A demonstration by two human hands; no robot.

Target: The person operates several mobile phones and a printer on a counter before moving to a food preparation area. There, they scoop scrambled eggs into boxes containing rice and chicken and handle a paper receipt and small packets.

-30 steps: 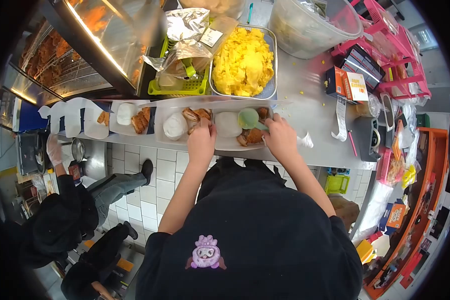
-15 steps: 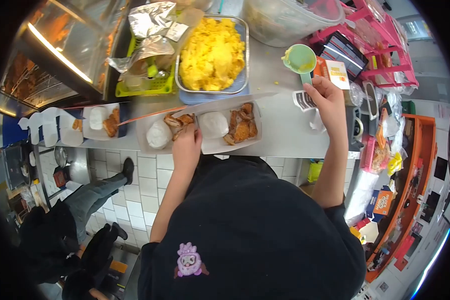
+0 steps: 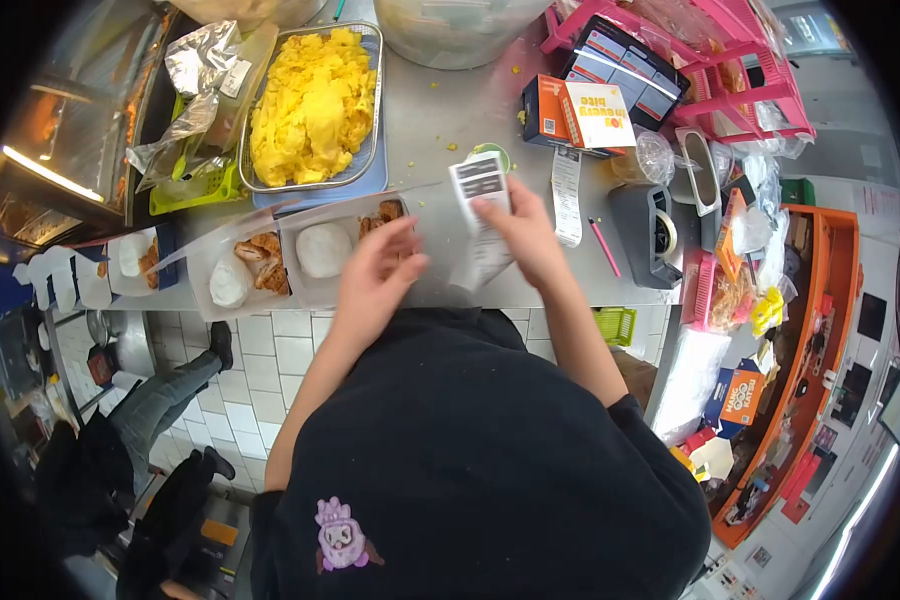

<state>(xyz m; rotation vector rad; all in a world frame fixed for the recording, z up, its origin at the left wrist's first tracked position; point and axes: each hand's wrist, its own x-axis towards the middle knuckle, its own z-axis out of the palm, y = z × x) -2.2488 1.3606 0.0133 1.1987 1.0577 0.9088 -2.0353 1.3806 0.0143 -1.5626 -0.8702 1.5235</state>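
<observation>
My right hand pinches a printed receipt above the steel counter. Behind the receipt's top edge peeks a green scoop; its handle is hidden. My left hand, slightly blurred, hovers with fingers apart at the right end of the open meal boxes and holds nothing visible. The nearer box contains a white rice mound and fried chicken, partly covered by my left hand. In the adjoining box are another rice mound and fried chicken pieces.
A metal tray heaped with yellow food stands behind the boxes. To the right are a second receipt, a pink pen, a tape dispenser, an orange box and a tablet. Another person's leg shows lower left.
My right hand has moved left and now holds up a receipt instead of plainly gripping the scoop. My left hand has left the chicken and opened. The view has shifted right.
</observation>
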